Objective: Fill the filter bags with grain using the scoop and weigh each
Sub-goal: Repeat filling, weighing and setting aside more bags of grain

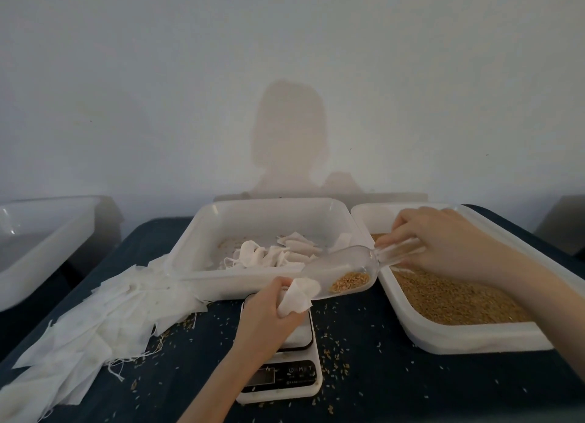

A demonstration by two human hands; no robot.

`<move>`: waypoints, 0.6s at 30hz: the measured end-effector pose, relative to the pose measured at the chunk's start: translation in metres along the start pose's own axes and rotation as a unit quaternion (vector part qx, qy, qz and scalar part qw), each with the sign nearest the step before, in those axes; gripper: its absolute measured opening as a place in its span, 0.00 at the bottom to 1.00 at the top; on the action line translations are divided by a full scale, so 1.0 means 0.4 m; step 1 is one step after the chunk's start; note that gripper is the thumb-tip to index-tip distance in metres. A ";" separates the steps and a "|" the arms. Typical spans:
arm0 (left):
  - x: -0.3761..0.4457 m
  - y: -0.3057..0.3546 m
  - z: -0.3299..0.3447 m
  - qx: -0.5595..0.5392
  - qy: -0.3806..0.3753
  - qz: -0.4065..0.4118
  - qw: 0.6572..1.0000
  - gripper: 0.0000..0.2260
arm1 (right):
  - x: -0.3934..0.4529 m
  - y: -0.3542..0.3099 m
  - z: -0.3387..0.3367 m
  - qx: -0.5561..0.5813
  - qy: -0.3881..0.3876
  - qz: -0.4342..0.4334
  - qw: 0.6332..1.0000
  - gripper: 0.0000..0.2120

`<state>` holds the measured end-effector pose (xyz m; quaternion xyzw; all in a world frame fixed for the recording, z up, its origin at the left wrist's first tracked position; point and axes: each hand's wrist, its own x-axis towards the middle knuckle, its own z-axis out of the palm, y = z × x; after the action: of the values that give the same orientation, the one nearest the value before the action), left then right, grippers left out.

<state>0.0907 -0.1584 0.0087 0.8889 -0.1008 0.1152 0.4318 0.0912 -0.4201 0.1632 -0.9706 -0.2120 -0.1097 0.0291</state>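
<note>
My left hand (pixel 266 315) holds an open white filter bag (pixel 297 297) above the white kitchen scale (pixel 285 375). My right hand (pixel 443 242) grips the handle of a clear plastic scoop (pixel 345 270). The scoop lies tilted, its mouth at the bag's opening, and golden grain (pixel 349 281) sits in its lower part. A white tray of grain (pixel 459 299) stands at the right under my right hand. The middle white tray (pixel 190 248) holds several filled or folded filter bags (pixel 272 253).
A heap of flat filter bags (pixel 104 315) with loose strings lies on the dark blue table (pixel 395 375) at the left. Spilled grains are scattered around the scale. Another white bin (pixel 41 232) stands at the far left. A plain wall rises behind.
</note>
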 end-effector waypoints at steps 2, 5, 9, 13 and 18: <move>0.004 0.004 0.005 0.007 0.008 -0.002 1.000 0.14 | 0.004 -0.011 -0.009 -0.018 0.003 -0.004 1.000 0.17; 0.009 0.005 0.008 0.029 0.028 0.009 0.999 0.10 | 0.010 -0.023 -0.025 -0.034 -0.013 -0.003 0.999 0.19; 0.012 0.003 0.009 0.070 0.041 0.018 0.997 0.08 | 0.015 -0.036 -0.039 -0.052 -0.012 -0.001 0.999 0.22; 0.016 -0.003 0.016 0.087 0.059 0.019 0.994 0.09 | 0.024 -0.053 -0.054 -0.095 0.006 -0.004 0.995 0.25; 0.028 -0.002 0.023 0.087 0.070 0.014 0.994 0.11 | 0.043 -0.080 -0.070 -0.126 0.045 -0.006 0.991 0.28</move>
<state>0.1025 -0.1662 0.0059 0.9113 -0.0721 0.1918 0.3571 0.0874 -0.3870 0.1948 -0.9594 -0.2011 -0.1789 -0.0846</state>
